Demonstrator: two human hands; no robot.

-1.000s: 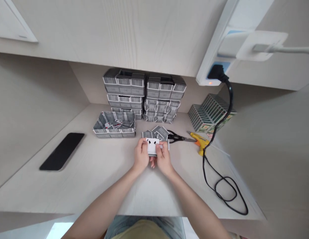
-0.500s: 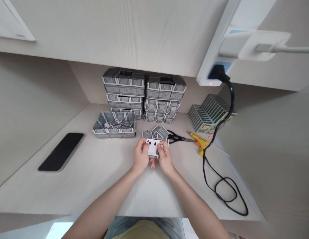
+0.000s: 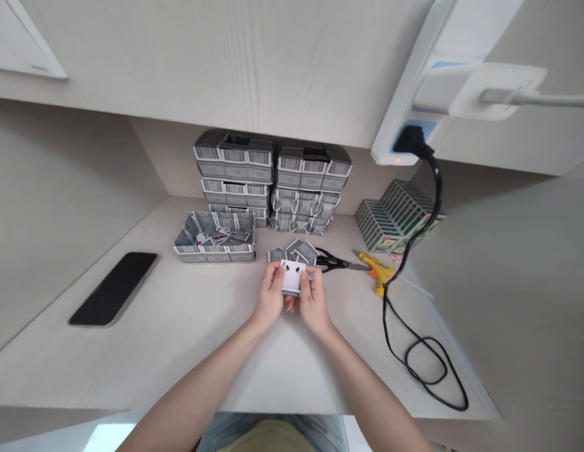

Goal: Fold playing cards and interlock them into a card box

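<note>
Both hands hold one playing card (image 3: 291, 279), a four of spades with its face up and its lower edge folded so that a strip of patterned back shows. My left hand (image 3: 270, 295) pinches its left side, thumb on top. On the right side my right hand (image 3: 314, 300) grips it in the same way; some fingers curl underneath, partly hidden. Just beyond the fingers lies a loose pile of grey-backed cards (image 3: 301, 251). Black-handled scissors (image 3: 336, 260) rest beside that pile, tips pointing right.
At left stand a card-built open box (image 3: 214, 253) with folded pieces inside and a black phone (image 3: 113, 289). Stacked card boxes (image 3: 312, 172) fill the back. To the right are a yellow glue gun (image 3: 379, 270), its black cord (image 3: 419, 342), green card boxes (image 3: 377, 226) and a power strip (image 3: 398, 141).
Both hands have shifted slightly to the right with the card. The left thumb and the right thumb sit a little differently on its sides. Nothing else has visibly moved.
</note>
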